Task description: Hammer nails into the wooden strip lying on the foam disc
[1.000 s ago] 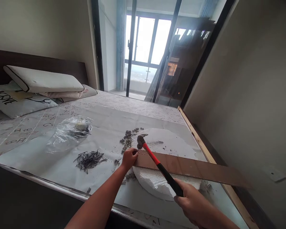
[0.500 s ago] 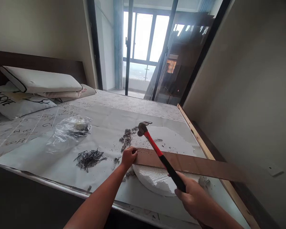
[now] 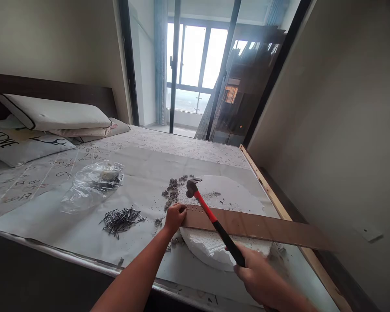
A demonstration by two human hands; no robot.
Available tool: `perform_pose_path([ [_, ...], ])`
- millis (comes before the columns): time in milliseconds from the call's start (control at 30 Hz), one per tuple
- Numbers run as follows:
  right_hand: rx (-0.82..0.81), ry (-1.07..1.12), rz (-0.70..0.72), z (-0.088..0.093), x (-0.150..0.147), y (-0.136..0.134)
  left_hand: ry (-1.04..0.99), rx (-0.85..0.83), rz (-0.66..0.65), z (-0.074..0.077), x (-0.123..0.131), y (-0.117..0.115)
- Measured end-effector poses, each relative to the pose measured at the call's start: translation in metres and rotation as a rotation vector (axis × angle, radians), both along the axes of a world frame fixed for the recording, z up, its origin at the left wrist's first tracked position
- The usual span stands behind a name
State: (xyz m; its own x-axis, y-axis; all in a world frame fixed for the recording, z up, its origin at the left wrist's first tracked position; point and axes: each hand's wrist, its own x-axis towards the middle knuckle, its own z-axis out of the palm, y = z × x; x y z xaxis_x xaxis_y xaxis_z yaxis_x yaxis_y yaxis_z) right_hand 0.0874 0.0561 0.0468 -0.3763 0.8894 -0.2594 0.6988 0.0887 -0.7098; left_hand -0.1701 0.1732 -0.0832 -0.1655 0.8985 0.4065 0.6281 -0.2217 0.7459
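Observation:
My right hand (image 3: 255, 264) is wrapped round the black grip of a claw hammer (image 3: 205, 206) with a red-and-black handle. Its metal head hangs just above the left end of a brown wooden board (image 3: 263, 226), close to my left hand. At that end my left hand (image 3: 175, 217) is closed in a pinch against the board's edge; whatever sits between the fingertips is too small to make out. Small marks like holes dot the board there. Beneath the board lies a white foam disc (image 3: 208, 249) with a broken front edge.
Left of my hands lie a heap of nails (image 3: 121, 221) and a clear plastic bag (image 3: 92, 184) with dark contents. Grey crumbled lumps (image 3: 171, 190) border the foam. A wooden rail (image 3: 268, 190) runs along the bed's right side; pillows (image 3: 55, 112) rest at the left.
The hammer and my right hand have shifted slightly left, the head dropping a little nearer the board. My left hand keeps its place at the board's end. The whole view has tilted slightly.

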Motion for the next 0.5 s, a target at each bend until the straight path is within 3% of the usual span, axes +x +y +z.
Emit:
perform_pose_path([
  [100, -0.013, -0.003, -0.011, -0.002, -0.001, -0.001, -0.002, -0.001, -0.007, 0.000, 0.000, 0.000],
  [267, 0.055, -0.024, -0.050, 0.010, 0.002, -0.002, -0.031, 0.009, -0.016, -0.001, 0.001, -0.001],
  [500, 0.027, -0.019, 0.014, -0.006, 0.000, -0.004, -0.051, 0.025, -0.037, -0.002, 0.000, -0.002],
])
